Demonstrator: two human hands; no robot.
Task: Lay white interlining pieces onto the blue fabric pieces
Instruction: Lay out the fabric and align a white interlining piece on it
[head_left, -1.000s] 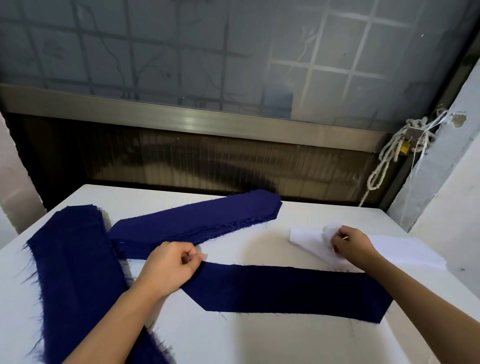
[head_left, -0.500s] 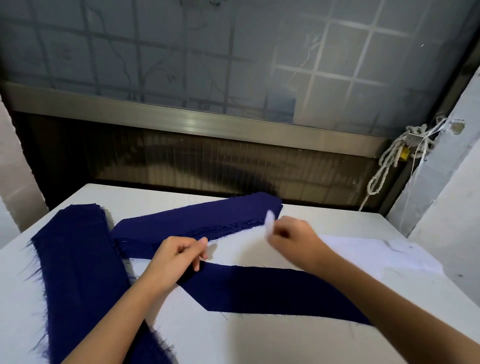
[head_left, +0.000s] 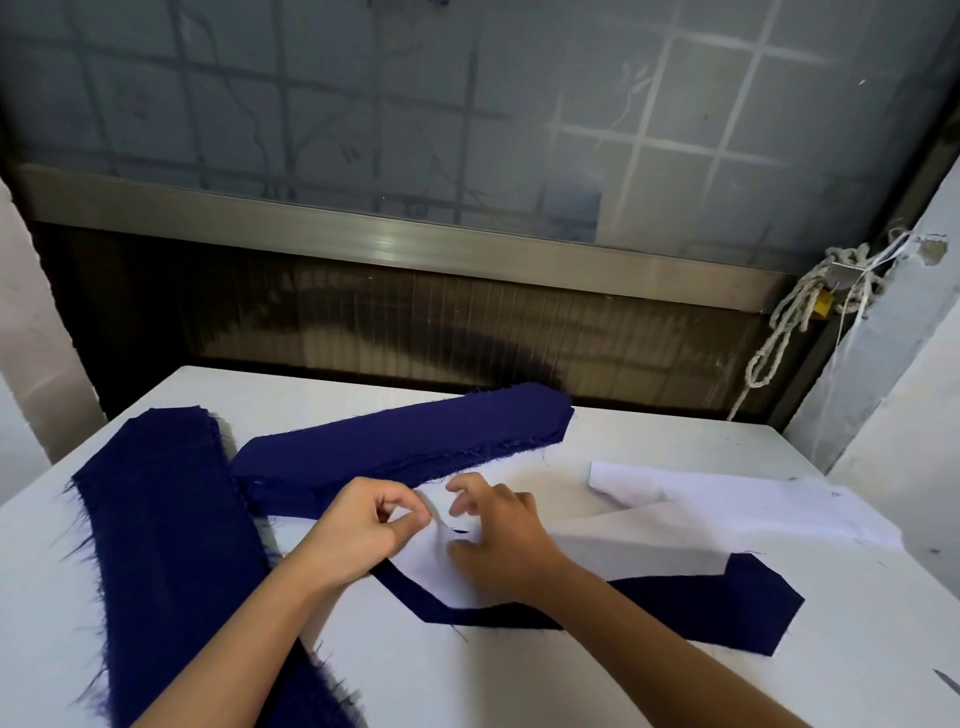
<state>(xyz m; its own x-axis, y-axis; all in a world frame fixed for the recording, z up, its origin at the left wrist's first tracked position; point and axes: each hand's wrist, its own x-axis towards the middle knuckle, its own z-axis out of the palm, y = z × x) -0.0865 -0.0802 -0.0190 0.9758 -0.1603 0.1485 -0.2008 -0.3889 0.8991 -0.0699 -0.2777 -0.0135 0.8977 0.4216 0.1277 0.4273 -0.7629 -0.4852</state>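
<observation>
**Interlining piece (head_left: 649, 558) is being set to the blue strip's left end**

It lies across the blue fabric piece (head_left: 753, 608) at mid-table, both hands working at its left tip, presumably because matching that angled end fixes the whole length. The left hand (head_left: 358, 535) pinches the white corner between curled thumb and forefinger. The right hand (head_left: 504, 545) has bent fingers with their tips down on the white; whether it nips or only presses, I cannot tell.

A blue margin shows along the near edge, and the right end is uncovered, so alignment looks unfinished. The far blue stack (head_left: 405, 441) sits just behind the hands and the interlining stack (head_left: 727, 499) lies just beside on the right. Bare table (head_left: 519, 680) lies nearest the person.
</observation>
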